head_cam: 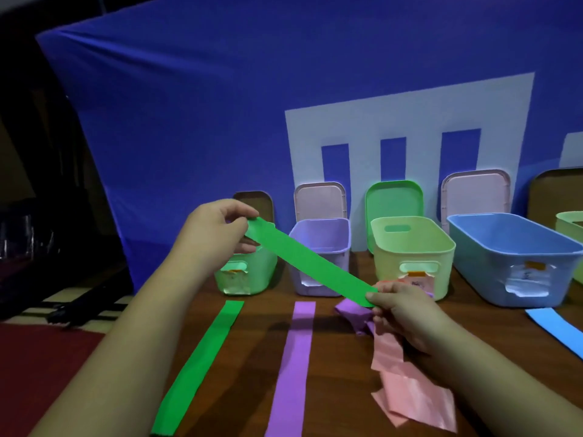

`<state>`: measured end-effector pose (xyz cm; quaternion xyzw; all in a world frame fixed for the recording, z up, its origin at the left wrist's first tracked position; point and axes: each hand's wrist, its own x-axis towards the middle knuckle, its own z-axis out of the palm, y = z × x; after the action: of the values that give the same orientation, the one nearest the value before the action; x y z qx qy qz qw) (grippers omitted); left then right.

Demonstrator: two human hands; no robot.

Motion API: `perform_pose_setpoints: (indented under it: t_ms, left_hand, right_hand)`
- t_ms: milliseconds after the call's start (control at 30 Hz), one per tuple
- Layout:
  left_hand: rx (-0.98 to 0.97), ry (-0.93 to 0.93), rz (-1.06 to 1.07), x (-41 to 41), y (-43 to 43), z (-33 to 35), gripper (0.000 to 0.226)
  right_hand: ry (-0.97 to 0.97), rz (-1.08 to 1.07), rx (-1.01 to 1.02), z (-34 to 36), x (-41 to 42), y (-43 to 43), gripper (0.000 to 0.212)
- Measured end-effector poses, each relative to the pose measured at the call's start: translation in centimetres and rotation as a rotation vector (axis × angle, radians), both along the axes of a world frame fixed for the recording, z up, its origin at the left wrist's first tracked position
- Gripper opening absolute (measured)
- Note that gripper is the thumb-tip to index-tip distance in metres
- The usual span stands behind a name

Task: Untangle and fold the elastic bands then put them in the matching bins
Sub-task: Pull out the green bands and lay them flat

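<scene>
Head view: both hands up over the dark wooden table [331, 357], well apart, each pinching one end of a flat bright-green elastic band [307, 263] pulled out straight in the air. Left hand [217, 231] clamps the far upper end between thumb and fingers; right hand [400, 313] clamps the near lower end. The band slopes down from left hand to right hand and crosses in front of the lilac plastic bin [321, 257].

Relative to the lilac bin: mint-green plastic bin [249, 272] just beside it on the left, partly behind the left hand; pale yellow-green plastic bin [413, 247] on the right, larger blue plastic bin [511, 257] further right. Lids lean on the blue backdrop cloth [189, 121] behind the bins.

In front of the lilac bin, a purple strip [293, 370] lies flat on the table; a green strip [202, 364] lies left of it. A crumpled purple band [351, 312] and a crumpled pink band [410, 392] lie right of the purple strip, under the right hand.
</scene>
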<state>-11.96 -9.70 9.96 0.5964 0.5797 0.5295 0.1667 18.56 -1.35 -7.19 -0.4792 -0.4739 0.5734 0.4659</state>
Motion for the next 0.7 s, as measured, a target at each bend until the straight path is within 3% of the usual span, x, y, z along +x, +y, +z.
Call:
perform_pose_setpoints:
  t_ms: [100, 167, 300, 433, 500, 700]
  left_hand:
    - [-0.042, 0.012, 0.039, -3.4, -1.3, -2.2, 0.038]
    - [-0.059, 0.033, 0.072, -5.8, -2.1, -3.6, 0.043]
    - [0.033, 0.287, 0.098, -10.1, -4.4, -6.6, 0.041]
    - [0.108, 0.421, 0.046, -12.2, -7.8, -9.0, 0.032]
    - [0.165, 0.484, 0.024, -13.3, -9.1, -10.4, 0.03]
    - [0.157, 0.712, -0.011, -17.0, -12.4, -15.2, 0.018]
  right_hand:
    - [-0.023, -0.04, -0.045, 0.9, -1.8, 0.9, 0.002]
    - [-0.086, -0.073, -0.01, 1.4, -3.3, 1.8, 0.012]
    - [-0.233, -0.132, 0.065, 1.6, -7.1, 3.3, 0.018]
    - [-0.494, -0.123, 0.16, 1.1, -11.2, 4.0, 0.008]
    - [-0.683, -0.081, 0.246, 0.8, -13.3, 4.4, 0.018]
    - [-0.912, -0.038, 0.402, -0.2, -19.9, 4.9, 0.019]
